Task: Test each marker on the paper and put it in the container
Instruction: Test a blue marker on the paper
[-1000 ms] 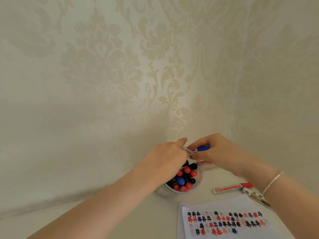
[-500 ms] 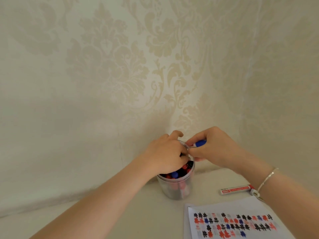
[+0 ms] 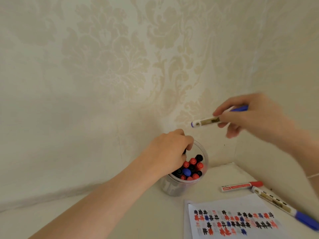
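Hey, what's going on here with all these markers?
A person is sorting markers. The right hand holds a blue marker in the air near the wall. The left hand grips the rim of a clear container packed with red, black and blue markers. A red marker and another blue one lie beside the paper covered in test marks.

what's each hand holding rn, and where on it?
Right hand: blue marker, gripped mid-barrel, blue cap behind the fingers. Left hand: at the jar rim, fingers curled among the markers; a hold cannot be told.
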Action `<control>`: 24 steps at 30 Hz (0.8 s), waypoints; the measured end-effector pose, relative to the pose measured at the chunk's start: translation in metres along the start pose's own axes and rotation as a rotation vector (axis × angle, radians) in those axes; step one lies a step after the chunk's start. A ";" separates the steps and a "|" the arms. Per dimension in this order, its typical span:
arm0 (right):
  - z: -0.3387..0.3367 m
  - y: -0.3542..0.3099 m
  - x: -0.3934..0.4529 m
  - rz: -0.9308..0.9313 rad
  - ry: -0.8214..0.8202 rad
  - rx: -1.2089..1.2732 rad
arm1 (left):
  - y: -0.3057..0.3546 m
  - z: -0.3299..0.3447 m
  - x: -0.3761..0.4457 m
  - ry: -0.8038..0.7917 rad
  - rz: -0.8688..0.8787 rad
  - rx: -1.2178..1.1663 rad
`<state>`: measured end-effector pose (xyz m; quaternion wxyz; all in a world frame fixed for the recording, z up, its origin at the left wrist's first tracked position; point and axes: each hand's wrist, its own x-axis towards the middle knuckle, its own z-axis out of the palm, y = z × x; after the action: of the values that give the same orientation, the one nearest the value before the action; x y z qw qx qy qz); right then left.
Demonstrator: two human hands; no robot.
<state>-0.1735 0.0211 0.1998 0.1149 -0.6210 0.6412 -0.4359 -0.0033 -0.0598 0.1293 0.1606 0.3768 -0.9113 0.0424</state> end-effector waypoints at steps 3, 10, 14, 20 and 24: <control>-0.020 -0.024 -0.006 -0.066 -0.060 -0.050 | 0.000 0.002 -0.001 0.025 -0.011 -0.020; -0.002 -0.032 -0.008 -0.035 -0.297 -0.288 | 0.002 0.002 0.000 0.027 0.008 0.015; 0.025 -0.016 -0.002 -0.084 -0.265 -0.543 | 0.005 0.003 0.001 0.009 0.026 0.037; 0.072 0.026 -0.002 -0.193 -0.294 -0.687 | 0.011 0.005 0.003 0.022 0.065 0.046; 0.050 0.028 0.006 -0.031 -0.301 -0.214 | 0.003 0.004 0.006 0.030 0.041 0.031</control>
<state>-0.1597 -0.0094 0.1525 0.1360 -0.6978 0.6497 -0.2692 -0.0106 -0.0623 0.1271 0.1676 0.3597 -0.9156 0.0654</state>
